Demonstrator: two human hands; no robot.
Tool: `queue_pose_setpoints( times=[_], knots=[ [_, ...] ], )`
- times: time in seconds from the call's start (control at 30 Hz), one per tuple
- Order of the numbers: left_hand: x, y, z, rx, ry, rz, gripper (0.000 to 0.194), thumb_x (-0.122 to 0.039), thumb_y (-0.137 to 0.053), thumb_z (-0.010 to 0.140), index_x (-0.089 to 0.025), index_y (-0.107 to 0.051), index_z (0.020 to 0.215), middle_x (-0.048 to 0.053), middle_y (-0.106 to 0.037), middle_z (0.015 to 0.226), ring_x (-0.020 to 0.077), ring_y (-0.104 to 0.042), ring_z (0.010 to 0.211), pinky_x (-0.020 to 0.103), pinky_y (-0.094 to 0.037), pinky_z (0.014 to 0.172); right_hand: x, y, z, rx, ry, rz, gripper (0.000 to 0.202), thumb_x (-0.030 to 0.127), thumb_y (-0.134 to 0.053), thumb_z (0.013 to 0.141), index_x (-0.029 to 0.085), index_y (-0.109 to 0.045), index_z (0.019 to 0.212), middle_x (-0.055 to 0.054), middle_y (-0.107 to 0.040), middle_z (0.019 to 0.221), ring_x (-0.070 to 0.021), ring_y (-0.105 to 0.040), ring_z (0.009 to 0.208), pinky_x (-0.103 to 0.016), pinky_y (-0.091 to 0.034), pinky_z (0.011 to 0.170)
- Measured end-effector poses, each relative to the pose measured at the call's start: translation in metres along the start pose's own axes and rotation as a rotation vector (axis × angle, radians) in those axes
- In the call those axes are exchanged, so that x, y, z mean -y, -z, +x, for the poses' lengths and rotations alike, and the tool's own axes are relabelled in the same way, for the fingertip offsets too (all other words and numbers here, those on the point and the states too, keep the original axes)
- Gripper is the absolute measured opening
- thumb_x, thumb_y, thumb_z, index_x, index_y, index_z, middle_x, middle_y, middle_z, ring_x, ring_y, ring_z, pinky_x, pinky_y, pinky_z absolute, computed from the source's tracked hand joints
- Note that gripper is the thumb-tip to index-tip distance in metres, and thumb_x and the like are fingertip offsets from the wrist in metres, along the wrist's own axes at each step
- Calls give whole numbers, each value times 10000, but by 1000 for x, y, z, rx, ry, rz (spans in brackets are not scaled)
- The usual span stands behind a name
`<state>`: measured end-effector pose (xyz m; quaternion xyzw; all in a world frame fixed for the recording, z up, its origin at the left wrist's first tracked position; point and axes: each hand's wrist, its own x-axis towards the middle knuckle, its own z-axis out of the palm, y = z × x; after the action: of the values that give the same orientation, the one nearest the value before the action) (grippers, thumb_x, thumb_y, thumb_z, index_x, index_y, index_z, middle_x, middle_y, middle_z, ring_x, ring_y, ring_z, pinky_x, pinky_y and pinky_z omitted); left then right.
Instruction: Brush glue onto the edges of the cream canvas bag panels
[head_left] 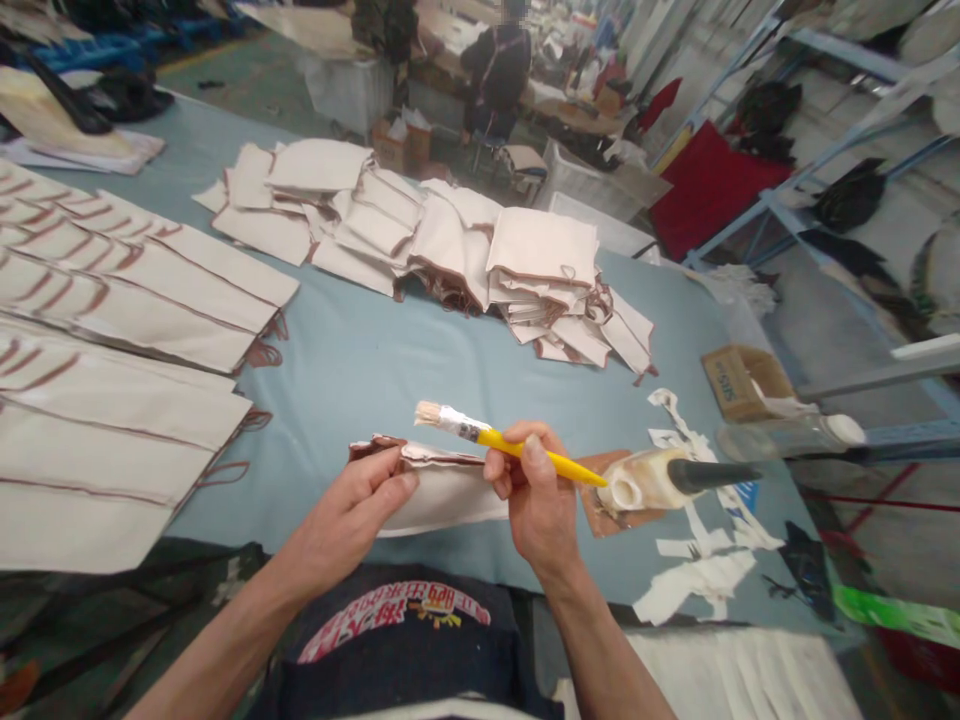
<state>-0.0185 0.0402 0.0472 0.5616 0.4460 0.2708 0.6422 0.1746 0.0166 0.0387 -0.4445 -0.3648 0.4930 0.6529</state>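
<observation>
1. Nearest, a dark apron (412, 650) with pink and white printed lettering covers the wearer's front.
2. The left hand (360, 500) pinches the brown-edged upper border of a cream fabric piece (442, 505), which lies on the blue-green tabletop (360, 360) directly in front of the apron.
3. The right hand (536, 490) grips a yellow-handled brush (495, 440) between thumb and fingers, bristles pointing left above the fabric. Its curled lower fingers are beside the fabric's right end; whether they hold it too, I cannot tell.
4. Just right of that hand, a stained, pale container (652, 475) with a dark tapered end lies on a brown board (600, 515), white scraps (697, 580) beyond it.
5. At left, cream pieces (90, 450) overlap in rows.
6. Farther back, more cream pieces (544, 245) are heaped.
7. Beyond the table, a person (499, 75) in dark clothing appears, blurred.
</observation>
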Motion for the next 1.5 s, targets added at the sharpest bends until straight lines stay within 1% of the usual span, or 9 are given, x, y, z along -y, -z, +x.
queue_pose_setpoints(
  times=[0.13,0.27,0.57,0.7,0.87,1.07,1.3,1.4,1.5],
  knots=[
    [4,2,-6,-21,25,-36,360,-484,-588,947,-170,-761,978,45,-704,836,221,-613,783,304,-535,727,-1,2,-3,111,35,-31,284,496,-674,964,231,-712,870,27,-624,670,-110,-438,539,-238,-330,497],
    [5,3,-10,-25,30,-89,360,-474,-601,946,-170,-766,1046,52,-724,883,228,-625,815,305,-538,743,-1,1,-6,206,87,-73,229,447,-687,965,240,-731,877,26,-598,691,-123,-460,593,-262,-352,557],
    [10,4,-13,48,75,-236,363,-466,-602,966,-174,-732,1139,34,-731,894,231,-648,884,295,-516,781,8,2,-21,256,197,-369,118,320,-627,972,246,-716,950,4,-620,771,-161,-551,674,-302,-434,637],
    [11,3,-11,28,113,-302,319,-454,-624,950,-172,-739,1045,-14,-639,730,179,-593,745,263,-491,705,14,1,-24,309,238,-525,138,242,-593,953,247,-693,1049,2,-662,815,-150,-580,648,-287,-466,620],
    [9,2,-11,26,179,-381,351,-504,-677,899,-158,-719,946,-56,-511,620,129,-476,603,232,-424,598,15,0,-17,446,470,-671,241,116,-575,938,253,-675,1110,-18,-728,916,-162,-682,814,-295,-549,749],
    [7,3,-11,76,221,-375,387,-536,-683,876,-153,-677,927,-14,-622,734,129,-489,630,233,-398,592,21,8,-13,599,525,-868,263,111,-540,1000,244,-673,1184,-23,-684,912,-132,-671,784,-243,-536,687],
    [6,5,-9,-10,162,-120,352,-509,-615,910,-181,-666,793,-12,-602,680,168,-525,650,256,-422,578,30,13,-5,775,705,-1150,327,57,-472,1016,219,-670,1219,-22,-673,894,-124,-615,740,-226,-461,627],
    [8,3,-8,1,169,-174,329,-480,-610,927,-173,-700,850,-11,-618,703,167,-528,659,258,-417,591,33,10,-5,808,788,-1293,267,90,-504,1035,202,-686,1196,-36,-676,899,-151,-627,765,-264,-472,653],
    [9,-1,-6,33,189,-361,298,-427,-607,946,-156,-722,992,8,-660,778,170,-551,705,262,-444,643,35,5,-6,835,815,-1384,233,124,-514,1048,194,-703,1165,-43,-670,905,-168,-615,762,-294,-486,657]
  ],
)
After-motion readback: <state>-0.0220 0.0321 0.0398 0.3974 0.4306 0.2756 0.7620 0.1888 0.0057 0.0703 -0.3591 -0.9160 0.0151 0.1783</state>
